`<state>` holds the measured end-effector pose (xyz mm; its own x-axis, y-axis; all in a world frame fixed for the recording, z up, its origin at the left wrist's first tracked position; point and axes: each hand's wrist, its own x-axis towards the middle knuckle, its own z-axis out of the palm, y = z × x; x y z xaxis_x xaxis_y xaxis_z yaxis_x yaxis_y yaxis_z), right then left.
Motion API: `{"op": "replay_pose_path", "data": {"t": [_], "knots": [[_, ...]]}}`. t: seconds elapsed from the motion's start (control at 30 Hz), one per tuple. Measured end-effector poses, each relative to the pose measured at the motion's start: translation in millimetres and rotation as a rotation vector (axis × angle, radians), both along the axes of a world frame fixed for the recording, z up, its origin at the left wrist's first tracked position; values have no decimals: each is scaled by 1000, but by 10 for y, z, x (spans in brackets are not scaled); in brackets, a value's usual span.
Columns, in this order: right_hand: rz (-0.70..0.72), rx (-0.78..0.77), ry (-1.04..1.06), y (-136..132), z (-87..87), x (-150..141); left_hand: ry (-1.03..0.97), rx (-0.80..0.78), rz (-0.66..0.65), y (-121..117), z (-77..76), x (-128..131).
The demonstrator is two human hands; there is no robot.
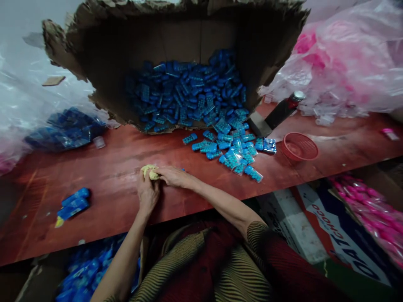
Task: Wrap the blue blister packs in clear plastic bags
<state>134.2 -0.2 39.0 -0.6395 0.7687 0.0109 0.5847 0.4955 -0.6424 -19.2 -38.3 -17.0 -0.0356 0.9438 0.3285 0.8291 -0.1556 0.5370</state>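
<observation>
My left hand (149, 193) is closed around a crumpled pale yellow wad (151, 172), which may be cloth or paper; I cannot tell. From the right, my right hand (173, 176) pinches the same wad with its fingertips. Both hands are just above the red-brown tabletop (119, 167). To their right lies a loose pile of small clear containers with blue caps and blue beads or pellets (233, 155). Off to the left are blue packets (74, 203) with a small yellow piece (59, 222) beside them.
A torn cardboard box (182, 37) at the back spills more blue containers. On the right stand a red plastic basket (300, 147) and a dark bottle with a silvery cap (285, 110). Clear bags (355, 54) flank the box. Below the table edge, open boxes hold blue pieces (91, 268) and pink ones (371, 209).
</observation>
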Motion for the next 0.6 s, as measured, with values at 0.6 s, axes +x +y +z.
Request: {"op": "replay_pose_path", "data": {"t": [0.6], "knots": [[-255, 297, -390, 284, -219, 727, 43, -14, 151, 22, 55, 139]]}}
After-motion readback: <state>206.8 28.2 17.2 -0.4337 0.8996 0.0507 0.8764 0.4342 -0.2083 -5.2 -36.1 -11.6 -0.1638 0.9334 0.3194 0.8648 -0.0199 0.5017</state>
